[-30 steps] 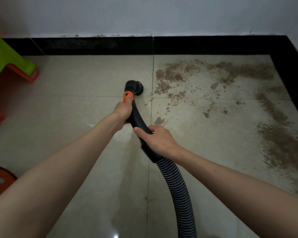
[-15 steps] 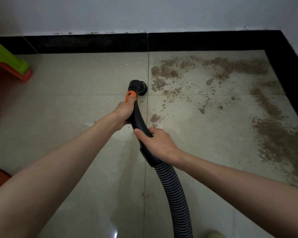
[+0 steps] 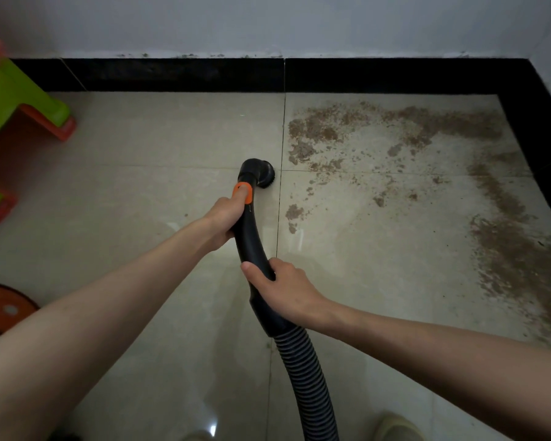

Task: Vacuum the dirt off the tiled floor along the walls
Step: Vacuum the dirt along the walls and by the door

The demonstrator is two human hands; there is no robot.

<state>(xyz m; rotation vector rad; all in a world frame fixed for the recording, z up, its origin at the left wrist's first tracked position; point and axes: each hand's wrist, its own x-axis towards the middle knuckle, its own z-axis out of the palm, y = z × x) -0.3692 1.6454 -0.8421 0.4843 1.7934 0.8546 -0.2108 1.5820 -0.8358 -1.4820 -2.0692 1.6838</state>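
Both the left hand point(image 3: 225, 219) and right hand point(image 3: 282, 286) gripped the vacuum wand point(image 3: 252, 246). Its brush nozzle point(image 3: 263, 173) had edged back slightly leftward off the dirt point(image 3: 357, 128), leaving most along the floor's far and right edges.

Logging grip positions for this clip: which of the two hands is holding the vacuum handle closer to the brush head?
The left hand, gripping just below the orange button near the brush head. The right hand holds lower, beside the ribbed hose.

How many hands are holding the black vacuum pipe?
2. The left hand grips the vacuum pipe higher up, just below its orange button. The right hand grips it lower down, just above the ribbed hose.
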